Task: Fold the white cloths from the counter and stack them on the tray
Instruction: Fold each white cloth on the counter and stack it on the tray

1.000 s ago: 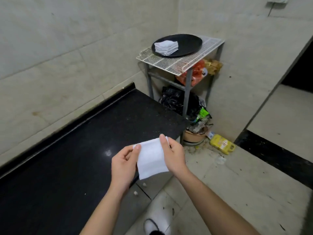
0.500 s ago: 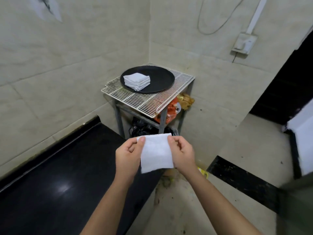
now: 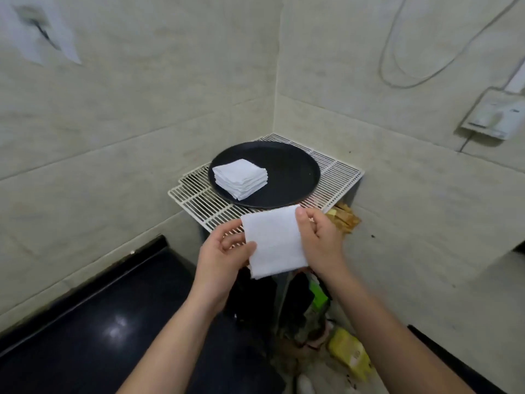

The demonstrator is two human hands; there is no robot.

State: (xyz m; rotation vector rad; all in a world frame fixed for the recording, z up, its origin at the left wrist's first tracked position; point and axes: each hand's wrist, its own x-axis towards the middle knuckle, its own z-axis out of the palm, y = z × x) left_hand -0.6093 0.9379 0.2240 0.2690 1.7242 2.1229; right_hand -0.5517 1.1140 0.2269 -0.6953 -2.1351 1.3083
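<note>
Cloth (image 3: 274,241), white and folded to a square, hangs in the air between two hands as I watch through the head camera from my remote station. The left hand (image 3: 224,257) pinches its left edge with the thumb across the front, and the right hand (image 3: 321,240) pinches its upper right corner, both just in front of the white wire rack (image 3: 335,172) in the tiled corner. On the rack sits the round black tray (image 3: 292,169) with a neat stack of folded cloths (image 3: 241,177) on its left half, while the black counter (image 3: 99,336) runs along the wall at lower left.
</note>
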